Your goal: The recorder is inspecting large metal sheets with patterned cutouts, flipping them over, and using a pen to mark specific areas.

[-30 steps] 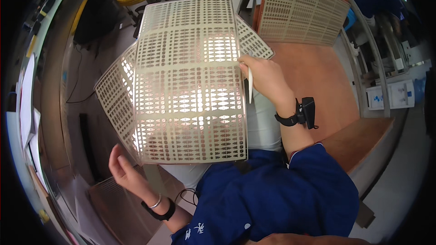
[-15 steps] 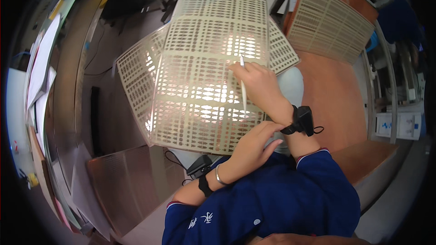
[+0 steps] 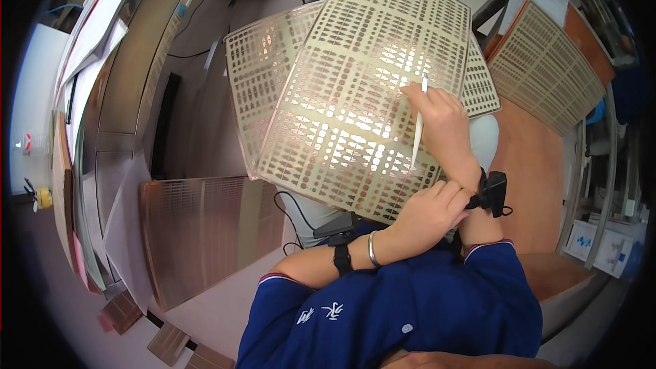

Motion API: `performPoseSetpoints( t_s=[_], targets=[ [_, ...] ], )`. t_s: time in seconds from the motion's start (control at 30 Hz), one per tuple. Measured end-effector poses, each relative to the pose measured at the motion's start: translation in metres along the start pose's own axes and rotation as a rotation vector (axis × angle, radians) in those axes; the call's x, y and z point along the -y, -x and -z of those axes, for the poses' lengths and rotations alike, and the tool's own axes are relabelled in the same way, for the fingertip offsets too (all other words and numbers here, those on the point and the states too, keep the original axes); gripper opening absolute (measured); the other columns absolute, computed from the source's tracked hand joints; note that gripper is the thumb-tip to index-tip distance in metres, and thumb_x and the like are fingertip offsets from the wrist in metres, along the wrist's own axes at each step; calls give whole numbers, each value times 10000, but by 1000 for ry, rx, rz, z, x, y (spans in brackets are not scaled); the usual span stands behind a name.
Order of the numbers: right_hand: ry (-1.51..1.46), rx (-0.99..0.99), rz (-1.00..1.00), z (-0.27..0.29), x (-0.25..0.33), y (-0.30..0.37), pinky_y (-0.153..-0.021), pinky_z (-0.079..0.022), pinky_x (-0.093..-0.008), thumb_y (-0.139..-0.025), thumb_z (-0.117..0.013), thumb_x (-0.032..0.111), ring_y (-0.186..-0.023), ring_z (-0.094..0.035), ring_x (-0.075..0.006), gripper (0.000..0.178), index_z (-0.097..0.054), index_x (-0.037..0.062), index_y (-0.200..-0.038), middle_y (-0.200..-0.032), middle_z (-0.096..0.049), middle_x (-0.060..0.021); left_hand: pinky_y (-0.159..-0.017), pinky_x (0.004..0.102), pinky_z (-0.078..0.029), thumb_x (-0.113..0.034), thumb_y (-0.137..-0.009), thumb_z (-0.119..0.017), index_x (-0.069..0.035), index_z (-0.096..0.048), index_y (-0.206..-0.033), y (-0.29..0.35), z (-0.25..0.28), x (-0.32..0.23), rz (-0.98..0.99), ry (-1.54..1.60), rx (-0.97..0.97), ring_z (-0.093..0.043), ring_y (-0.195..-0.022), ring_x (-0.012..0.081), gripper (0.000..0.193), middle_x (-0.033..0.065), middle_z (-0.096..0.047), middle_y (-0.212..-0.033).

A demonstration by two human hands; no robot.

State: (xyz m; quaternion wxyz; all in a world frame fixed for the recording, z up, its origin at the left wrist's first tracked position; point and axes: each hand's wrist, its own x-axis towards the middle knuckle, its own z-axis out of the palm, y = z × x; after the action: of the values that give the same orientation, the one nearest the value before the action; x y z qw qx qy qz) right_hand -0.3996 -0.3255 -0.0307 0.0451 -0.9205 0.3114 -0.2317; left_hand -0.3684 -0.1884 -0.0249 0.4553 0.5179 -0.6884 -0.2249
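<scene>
My right hand (image 3: 444, 121) grips a slim white pen-like stick (image 3: 417, 133), whose tapered lower end points down towards me. It rests over the right part of a large pale panel (image 3: 369, 48) patterned with rows of shiny metallic shapes. Another patterned panel (image 3: 256, 68) lies askew beneath, showing at both sides. My left hand (image 3: 429, 217) reaches across to my right wrist. Its curled fingertips are at the black wrist strap (image 3: 480, 198) there, which carries a small black device.
More patterned panels (image 3: 550, 61) lean on the right, above a reddish-brown board (image 3: 529, 171). A brownish panel (image 3: 212, 246) stands at the lower left. Papers (image 3: 102, 34) and a metal cabinet edge (image 3: 130, 82) run along the left. A black cable (image 3: 290, 215) hangs by my left wrist.
The view has shifted, so panels and hands appear further right. My left fingers, stretched out before, are now curled at my right wrist strap. The stick stays in my right hand.
</scene>
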Motion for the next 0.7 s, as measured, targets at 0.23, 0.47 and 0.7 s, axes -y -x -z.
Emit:
performPoseSetpoints(
  t_s=[0.23,0.47,0.7],
  targets=[
    [13,39,48,-2,5,-5,-635,-474,-345,-707,-572,-43,-712,-587,-239,349,-629,85,-1027,-692,-549,-64,-556,259,-459,-191,-673,-711,-35,-579,-1024,-6,-1,3,-88,-237,-65,-559,-749,166,406,37,-514,-862],
    [-17,7,-24,6,6,-5,-611,-477,-352,-712,-595,-28,-703,-588,-253,358,-630,100,-1044,-719,-565,-71,-528,247,-451,-168,-664,-698,-26,-603,-1004,-5,6,11,-156,-252,-133,-562,-716,157,380,31,-545,-842],
    [-555,-3,-368,13,5,-3,-650,-496,-260,-904,-584,101,-818,-640,-146,177,-633,86,-1074,-982,-667,-104,-560,254,-450,-147,-672,-679,-21,-616,-1031,0,5,16,-284,-267,-131,-566,-723,158,385,38,-581,-888]
  ],
)
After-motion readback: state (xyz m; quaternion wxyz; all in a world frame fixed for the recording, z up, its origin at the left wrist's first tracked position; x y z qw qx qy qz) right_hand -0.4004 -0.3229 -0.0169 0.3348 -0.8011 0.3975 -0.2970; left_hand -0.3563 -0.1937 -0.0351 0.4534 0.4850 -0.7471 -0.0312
